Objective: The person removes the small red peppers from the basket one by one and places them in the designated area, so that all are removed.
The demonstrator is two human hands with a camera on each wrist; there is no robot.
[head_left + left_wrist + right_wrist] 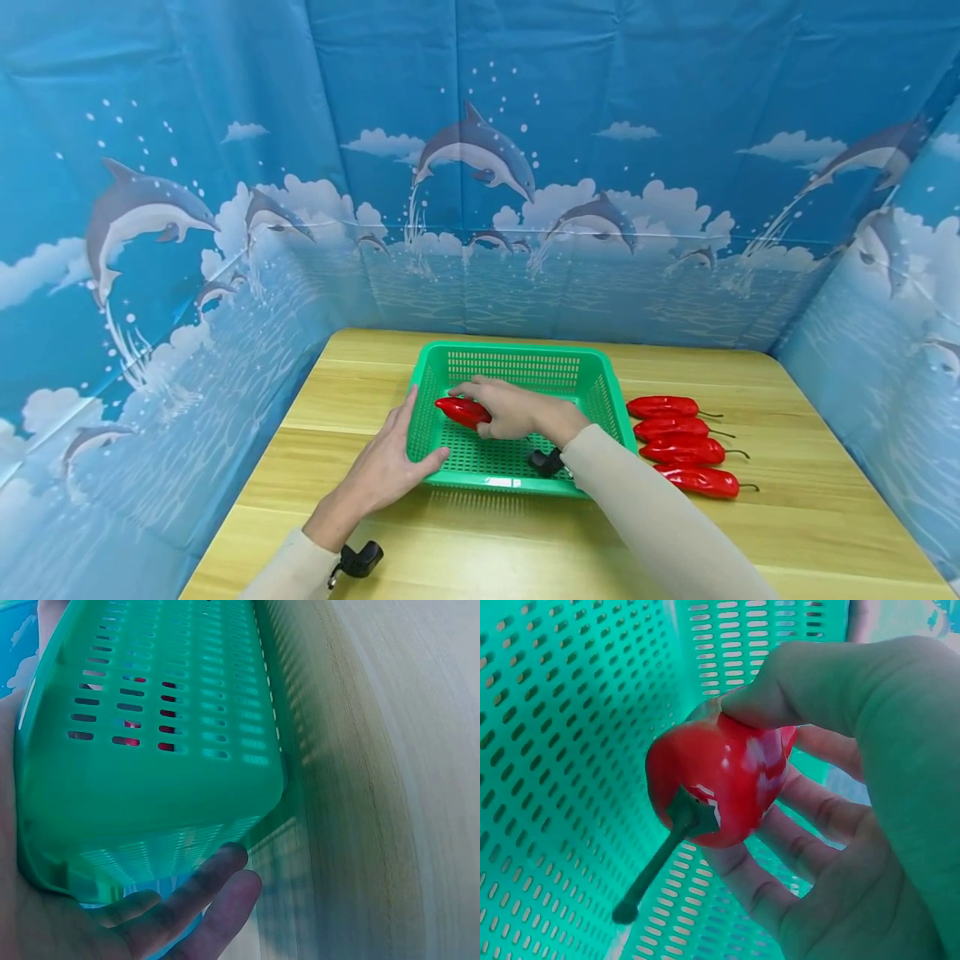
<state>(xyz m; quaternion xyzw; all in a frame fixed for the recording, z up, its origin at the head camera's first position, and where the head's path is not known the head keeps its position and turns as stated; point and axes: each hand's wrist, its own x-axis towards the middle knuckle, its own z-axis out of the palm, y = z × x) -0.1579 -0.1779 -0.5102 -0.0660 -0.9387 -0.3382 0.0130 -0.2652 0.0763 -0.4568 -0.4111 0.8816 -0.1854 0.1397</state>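
A green slotted plastic basket (517, 482) stands on the table. Inside it my right hand (512, 410) grips a glossy red chili pepper (463, 412), thumb on one side and fingers on the other. The right wrist view shows that pepper (705, 780) with its dark green stem (656, 870) pointing down and left, above the slotted floor. At the basket's near left corner, my left hand (387, 458) touches the rim with its thumb and spread fingers. Its fingers (217, 900) extend along the outside of the basket wall (150, 787) in the left wrist view.
Right of the basket, several red chili peppers (684, 451) lie in a column, stems to the right. The wooden table (480, 550) is backed and flanked by a blue dolphin-print curtain (480, 283). A small black camera (360, 560) sits at the left wrist.
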